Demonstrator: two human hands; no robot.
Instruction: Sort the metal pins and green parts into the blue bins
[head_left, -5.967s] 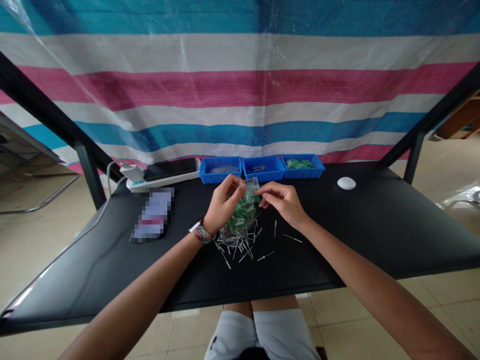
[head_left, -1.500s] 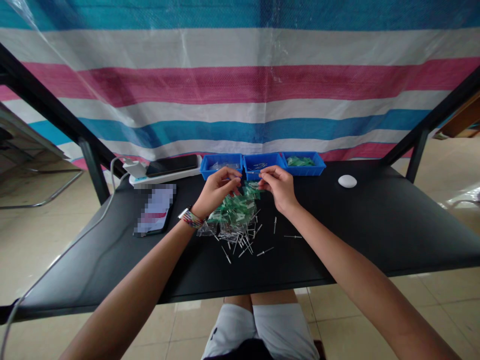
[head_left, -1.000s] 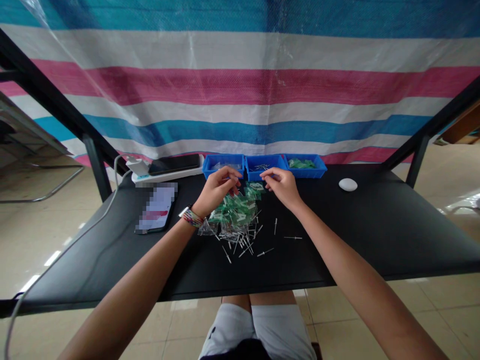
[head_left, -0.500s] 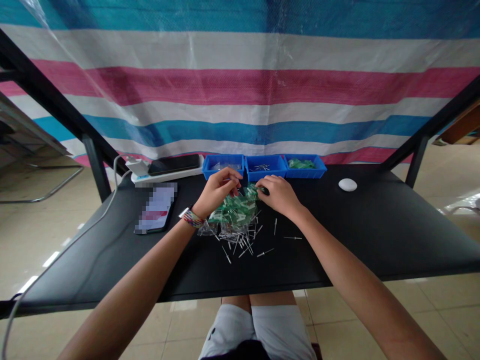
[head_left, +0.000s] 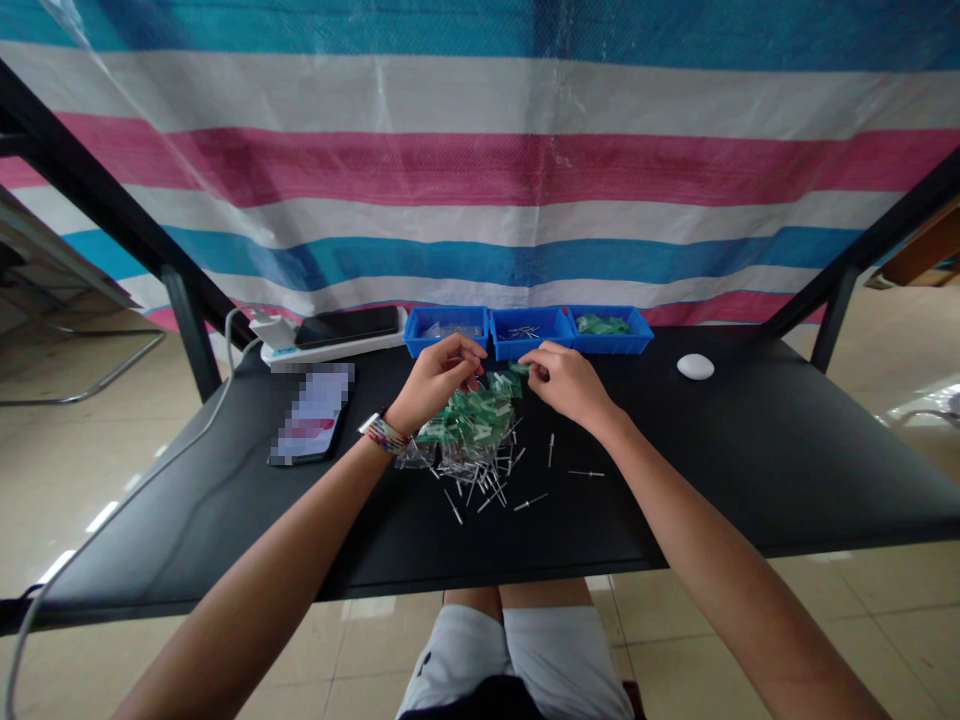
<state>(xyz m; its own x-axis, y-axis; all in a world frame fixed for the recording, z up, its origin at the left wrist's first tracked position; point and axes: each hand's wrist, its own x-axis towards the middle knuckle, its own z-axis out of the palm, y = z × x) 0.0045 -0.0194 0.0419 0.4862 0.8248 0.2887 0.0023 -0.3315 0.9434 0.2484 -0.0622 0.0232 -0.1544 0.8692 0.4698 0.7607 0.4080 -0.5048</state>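
A pile of small green-and-clear plastic packets [head_left: 472, 420] lies mid-table, with silvery pop rivets [head_left: 487, 485] scattered at its near side. My left hand [head_left: 439, 378] hovers at the pile's upper left, fingers curled together; whatever they hold, if anything, is hidden. A small green packet [head_left: 517, 368] is pinched in the fingertips of my right hand [head_left: 568, 385], just past the upper right of the pile. Behind the hands stand three blue bins: the left bin [head_left: 409, 345] has clear packets, the middle bin [head_left: 529, 350] rivets, the right bin [head_left: 611, 345] green packets.
A phone [head_left: 315, 415] lies on the left of the black table [head_left: 712, 470]. Behind it, a white power strip [head_left: 345, 352] carries a dark phone [head_left: 349, 326], and a cable runs off left. A white mouse [head_left: 695, 367] sits to the right. Striped sheeting hangs behind.
My right hand has moved slightly up and to the right, away from the pile, with a green packet at its fingertips. My left hand has hardly moved.
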